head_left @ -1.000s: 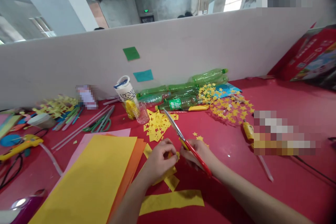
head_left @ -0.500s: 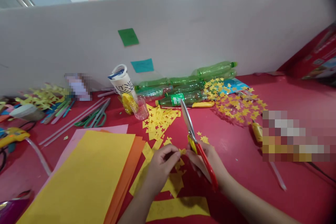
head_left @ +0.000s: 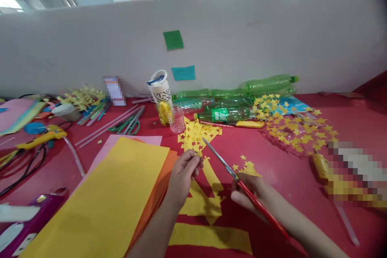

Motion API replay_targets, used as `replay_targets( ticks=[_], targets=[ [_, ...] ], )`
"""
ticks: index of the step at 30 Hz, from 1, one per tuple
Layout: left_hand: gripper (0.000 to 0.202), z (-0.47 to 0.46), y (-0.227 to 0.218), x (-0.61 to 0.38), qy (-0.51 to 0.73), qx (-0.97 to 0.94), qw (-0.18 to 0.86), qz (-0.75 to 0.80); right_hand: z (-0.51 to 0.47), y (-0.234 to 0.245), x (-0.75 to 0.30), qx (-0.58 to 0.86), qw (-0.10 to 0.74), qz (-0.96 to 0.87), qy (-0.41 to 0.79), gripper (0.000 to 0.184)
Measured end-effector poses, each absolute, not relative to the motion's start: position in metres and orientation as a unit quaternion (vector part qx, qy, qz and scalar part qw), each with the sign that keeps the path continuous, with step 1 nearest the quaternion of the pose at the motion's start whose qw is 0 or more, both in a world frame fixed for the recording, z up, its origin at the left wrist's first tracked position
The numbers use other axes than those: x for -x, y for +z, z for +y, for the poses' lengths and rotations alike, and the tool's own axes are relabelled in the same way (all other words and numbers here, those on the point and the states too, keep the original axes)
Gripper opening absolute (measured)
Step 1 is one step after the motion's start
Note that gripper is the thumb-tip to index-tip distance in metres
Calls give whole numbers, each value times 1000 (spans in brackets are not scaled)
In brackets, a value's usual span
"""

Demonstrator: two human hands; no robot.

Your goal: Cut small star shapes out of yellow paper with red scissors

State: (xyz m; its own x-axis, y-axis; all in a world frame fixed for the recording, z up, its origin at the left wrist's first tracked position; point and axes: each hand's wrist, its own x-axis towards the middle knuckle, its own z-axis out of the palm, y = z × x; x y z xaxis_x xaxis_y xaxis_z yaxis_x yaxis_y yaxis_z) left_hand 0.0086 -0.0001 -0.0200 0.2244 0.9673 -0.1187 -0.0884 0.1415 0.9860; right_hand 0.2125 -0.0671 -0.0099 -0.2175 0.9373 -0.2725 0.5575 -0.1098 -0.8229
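The left hand [head_left: 184,169] is raised just above the red table [head_left: 302,177], thumb and fingertips pinched shut on what looks like a small yellow paper piece [head_left: 198,154]; it is too small to make out its shape. The right hand [head_left: 250,193], just to its right and slightly nearer, is closed around the handles of the red-handled scissors [head_left: 238,179]. Their blades lie together and point far-left, the tip ending close beside the left hand's fingertips.

Under and between the two hands lies a cut yellow paper strip [head_left: 202,199] with jagged edges, and nearer still a second yellow strip [head_left: 211,238] lies flat. Left of the left forearm sits a stack of coloured sheets [head_left: 105,197], yellow on top with orange and pink edges showing below. Just beyond the scissor tip is a pile of yellow offcuts [head_left: 198,134], and a few small yellow stars [head_left: 246,166] lie by the right hand.

Farther back, green plastic bottles [head_left: 229,102] lie on their sides against the white partition [head_left: 272,40], with a white cup [head_left: 160,88] to their left and many scattered stars [head_left: 290,125] to the right. Green scissors [head_left: 128,123] and a yellow glue gun [head_left: 42,139] lie at the far left.
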Motion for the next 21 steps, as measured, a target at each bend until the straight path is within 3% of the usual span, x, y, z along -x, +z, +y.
replay_targets(
  ticks=[9,21],
  targets=[
    [20,0,-20,-5,435,-508,599,441,-74,-5,-209,590,97,-657,460,43],
    [19,0,-15,-2,434,-505,583,465,-65,-17,-211,566,138,-650,489,48]
  ],
)
